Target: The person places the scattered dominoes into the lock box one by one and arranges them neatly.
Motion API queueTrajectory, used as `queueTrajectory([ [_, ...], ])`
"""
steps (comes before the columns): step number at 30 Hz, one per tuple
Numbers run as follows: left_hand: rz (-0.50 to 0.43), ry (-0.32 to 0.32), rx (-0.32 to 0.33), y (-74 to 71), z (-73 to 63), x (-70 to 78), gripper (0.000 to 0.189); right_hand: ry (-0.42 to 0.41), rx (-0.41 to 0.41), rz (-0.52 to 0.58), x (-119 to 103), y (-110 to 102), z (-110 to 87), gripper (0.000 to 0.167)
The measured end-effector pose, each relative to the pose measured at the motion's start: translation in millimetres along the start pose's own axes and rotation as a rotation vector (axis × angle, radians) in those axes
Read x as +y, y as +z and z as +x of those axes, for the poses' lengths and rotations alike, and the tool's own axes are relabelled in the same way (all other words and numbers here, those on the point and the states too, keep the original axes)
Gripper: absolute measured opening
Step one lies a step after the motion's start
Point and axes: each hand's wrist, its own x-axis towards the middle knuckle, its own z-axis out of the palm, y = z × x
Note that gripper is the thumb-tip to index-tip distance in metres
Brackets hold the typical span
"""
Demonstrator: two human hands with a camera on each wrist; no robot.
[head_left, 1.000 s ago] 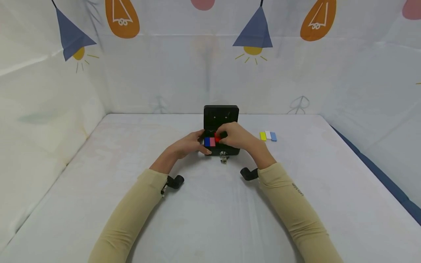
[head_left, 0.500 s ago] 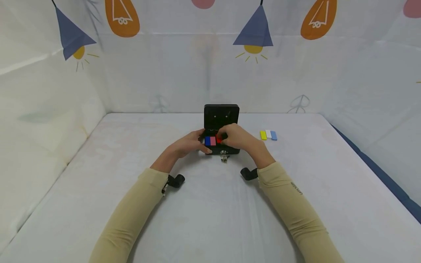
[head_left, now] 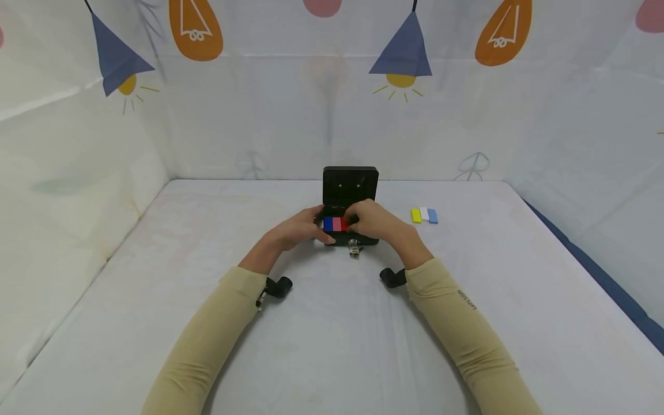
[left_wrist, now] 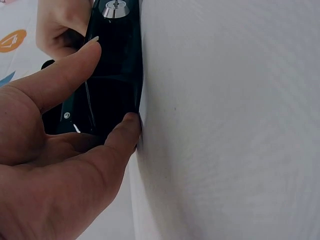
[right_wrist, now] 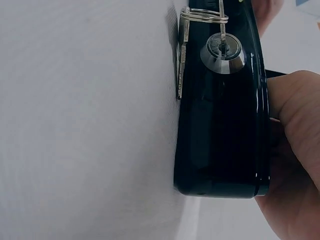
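A small black lockbox (head_left: 344, 238) stands on the white table in the head view, its lid (head_left: 350, 184) raised at the back. Inside, at the left, a blue block (head_left: 328, 224), a pink block (head_left: 336, 224) and a red block (head_left: 344, 224) lie side by side. My left hand (head_left: 298, 229) holds the box by its left end, thumb at the front edge. Fingers of my right hand (head_left: 377, 220) reach down into the box and pinch the red block, partly hiding it. A key sits in the front lock (right_wrist: 223, 50), with more keys (right_wrist: 183, 55) hanging from its ring.
Yellow (head_left: 416, 215), white (head_left: 424, 214) and light blue (head_left: 433, 216) flat blocks lie in a row on the table, right of the box. A white cloth wall with printed lamps (head_left: 400, 49) rises behind the table.
My right hand has lowered slightly with the red block, which now lies level beside the pink one. The left hand keeps its hold on the box.
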Motion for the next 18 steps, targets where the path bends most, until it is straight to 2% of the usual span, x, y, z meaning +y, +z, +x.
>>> queueTrajectory([
  [7, 0.000, 0.021, -0.004, -0.3, 1.5, -1.0, 0.099, -0.036, -0.005, -0.003, 1.8, -1.3, 1.0, 0.017],
  [18, 0.027, -0.022, 0.030, 1.0, 0.4, 0.4, 0.101, -0.039, 0.009, -0.012, 3.2, -3.7, -3.7, 0.027],
])
